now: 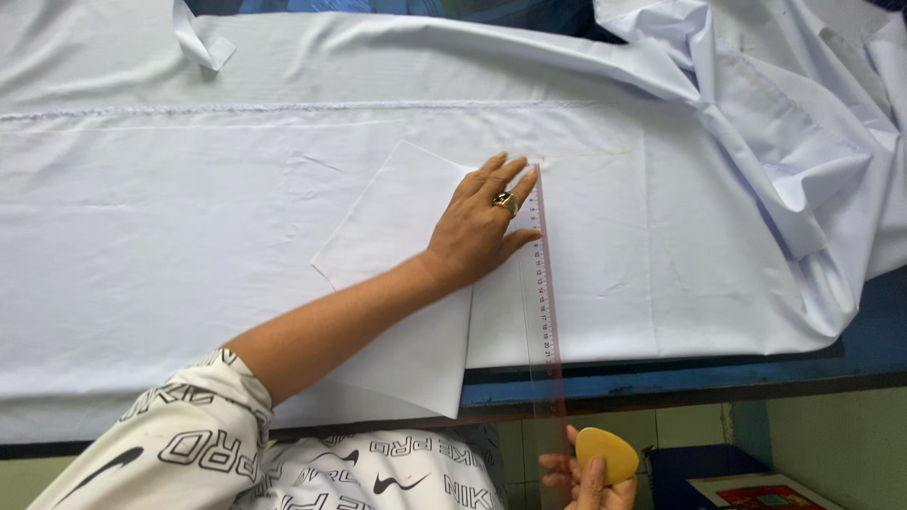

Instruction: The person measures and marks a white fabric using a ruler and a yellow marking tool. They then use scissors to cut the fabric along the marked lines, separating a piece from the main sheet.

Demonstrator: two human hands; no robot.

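Note:
My left hand (pixel 482 227), wearing a ring, lies flat with fingers spread on a white paper pattern piece (pixel 397 274) and on the edge of a clear ruler with red markings (pixel 545 283). The ruler runs from the hand toward me, past the table edge. The paper rests on white cloth (pixel 189 217) spread over the table. My right hand (pixel 595 477) is low in view, below the table edge, near the ruler's near end, with its fingers closed on a yellow piece of tailor's chalk (pixel 607 451).
A bunched heap of white fabric (pixel 803 123) lies at the far right. A loose white strip (pixel 198 42) sits at the far left. The blue table edge (pixel 709 378) shows at the right front. A box with a red printed top (pixel 756 491) sits below.

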